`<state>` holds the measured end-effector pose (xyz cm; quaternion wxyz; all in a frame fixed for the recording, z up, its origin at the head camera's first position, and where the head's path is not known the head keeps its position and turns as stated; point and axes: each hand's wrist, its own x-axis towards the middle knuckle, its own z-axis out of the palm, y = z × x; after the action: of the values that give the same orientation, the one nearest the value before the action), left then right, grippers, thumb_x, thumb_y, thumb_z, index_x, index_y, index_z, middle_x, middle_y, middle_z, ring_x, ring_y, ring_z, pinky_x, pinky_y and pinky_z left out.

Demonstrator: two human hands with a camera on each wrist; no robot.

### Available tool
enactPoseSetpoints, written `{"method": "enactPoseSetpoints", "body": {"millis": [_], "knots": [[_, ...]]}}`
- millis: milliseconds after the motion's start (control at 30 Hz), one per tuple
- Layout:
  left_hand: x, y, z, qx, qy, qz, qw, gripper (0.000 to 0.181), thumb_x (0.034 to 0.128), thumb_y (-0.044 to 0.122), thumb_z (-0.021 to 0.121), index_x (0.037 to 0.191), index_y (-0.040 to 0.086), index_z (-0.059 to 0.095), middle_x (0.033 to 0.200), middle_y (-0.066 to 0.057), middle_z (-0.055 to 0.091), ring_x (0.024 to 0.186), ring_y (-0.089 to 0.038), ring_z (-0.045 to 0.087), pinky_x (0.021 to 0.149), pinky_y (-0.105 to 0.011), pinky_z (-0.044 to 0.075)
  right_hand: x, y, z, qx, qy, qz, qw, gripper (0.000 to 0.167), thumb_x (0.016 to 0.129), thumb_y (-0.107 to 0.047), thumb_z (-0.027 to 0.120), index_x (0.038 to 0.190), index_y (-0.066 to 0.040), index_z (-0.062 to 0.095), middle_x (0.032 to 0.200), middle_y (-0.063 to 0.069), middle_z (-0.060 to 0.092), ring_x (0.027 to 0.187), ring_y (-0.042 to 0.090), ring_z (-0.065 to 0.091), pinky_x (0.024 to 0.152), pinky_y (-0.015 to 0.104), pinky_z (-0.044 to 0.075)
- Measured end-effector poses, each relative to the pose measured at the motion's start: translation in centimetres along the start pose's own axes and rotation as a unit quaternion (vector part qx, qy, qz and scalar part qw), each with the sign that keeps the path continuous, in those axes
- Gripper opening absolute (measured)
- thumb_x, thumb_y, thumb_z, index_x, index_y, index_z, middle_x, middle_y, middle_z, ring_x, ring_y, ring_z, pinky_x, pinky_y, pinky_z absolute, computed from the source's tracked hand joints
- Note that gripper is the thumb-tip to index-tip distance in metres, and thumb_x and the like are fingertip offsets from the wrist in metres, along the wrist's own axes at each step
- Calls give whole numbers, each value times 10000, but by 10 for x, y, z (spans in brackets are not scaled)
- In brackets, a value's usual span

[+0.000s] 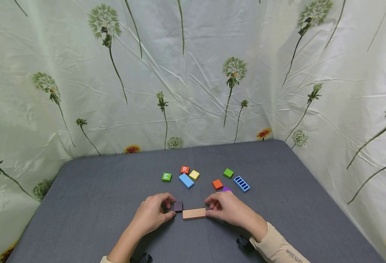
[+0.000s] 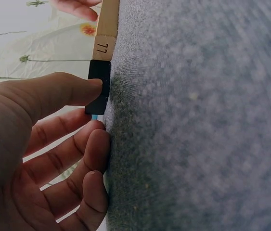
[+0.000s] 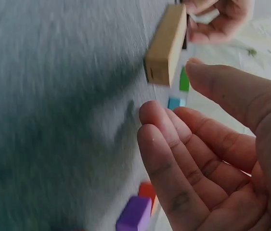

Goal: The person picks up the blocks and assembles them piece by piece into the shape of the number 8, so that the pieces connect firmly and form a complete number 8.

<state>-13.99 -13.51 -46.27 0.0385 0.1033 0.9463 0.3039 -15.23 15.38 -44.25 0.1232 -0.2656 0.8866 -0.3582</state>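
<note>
Dark block (image 1: 178, 207), pinched by the left hand (image 1: 153, 213), apparently touches the wooden block (image 1: 194, 214) mid-tabletop (image 1: 97, 201), right hand (image 1: 230, 209) relaxed, empty beside it; this pairing looks nearly done, coloured blocks (image 1: 186, 180) lying loose nearer the far edge

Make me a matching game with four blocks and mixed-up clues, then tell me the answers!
Blocks
1. wooden block
2. block with an R
3. purple block
4. black block

Clues
A. partly hidden behind the right hand in the head view
B. touched by the left hand
C. next to the yellow block
D. light brown, beside the black block

Answers: 1-D, 2-C, 3-A, 4-B
</note>
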Motion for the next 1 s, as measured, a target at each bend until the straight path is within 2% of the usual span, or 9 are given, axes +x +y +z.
{"method": "enactPoseSetpoints", "body": {"millis": [200,433,667,1000], "knots": [[0,0,0,3,32,-9,10000,305,814,170,941,1045,219,748,854,107,634,649,-57,537,605,-281,424,-1,7,-18,-60,271,161,9995,257,950,-189,836,1116,-4,772,880,-55,713,775,-21,606,712,209,537],[0,0,-1,-16,8,-8,10000,302,817,179,940,1046,226,748,858,103,640,647,-60,532,602,-279,418,2,16,-32,-272,663,81,9974,206,957,-170,824,1074,-8,776,839,-50,710,744,-16,612,702,211,544],[1,-1,-1,-53,-3,40,10000,295,822,176,935,1045,221,748,863,102,640,646,-55,537,605,-276,423,9,24,-39,-544,746,344,9951,212,946,-163,836,1091,-20,776,839,-54,698,738,-2,596,696,214,532],[0,-1,0,-96,11,37,9999,297,819,173,939,1040,228,749,866,103,642,649,-55,539,605,-278,425,20,36,-43,-826,750,357,9931,209,946,-141,832,1094,-5,774,792,-45,673,688,16,554,649,211,493]]}}
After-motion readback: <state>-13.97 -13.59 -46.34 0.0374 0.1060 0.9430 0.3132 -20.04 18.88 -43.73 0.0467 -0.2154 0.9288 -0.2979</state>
